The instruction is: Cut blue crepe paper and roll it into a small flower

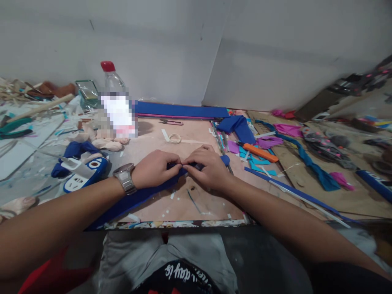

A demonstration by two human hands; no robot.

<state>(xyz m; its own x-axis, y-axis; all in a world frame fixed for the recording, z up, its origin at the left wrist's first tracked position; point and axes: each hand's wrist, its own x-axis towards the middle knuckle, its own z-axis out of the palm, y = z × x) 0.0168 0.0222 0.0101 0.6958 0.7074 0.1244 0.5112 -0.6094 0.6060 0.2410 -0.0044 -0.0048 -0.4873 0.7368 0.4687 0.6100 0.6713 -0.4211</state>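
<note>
My left hand (157,168), with a metal watch (125,178) on its wrist, pinches a long blue fabric strip (131,201) between thumb and finger. Close against it, my right hand (211,168) has thumb and fingers closed on the same strip. The thumb tips almost meet over the middle of the board. From there the strip trails under my left forearm to the front edge, and its other end (226,160) peeks out beyond my right hand. Just past the hands lie a tape roll (174,139) and small thread snips (170,122).
Behind lies a stack of blue strips (180,109). A red-capped bottle (114,83) stands left, above a blue-and-white power socket (88,173). Green-handled pliers (16,127) sit far left. To the right are an orange cutter (260,152), coloured scraps and a teal strip (309,161).
</note>
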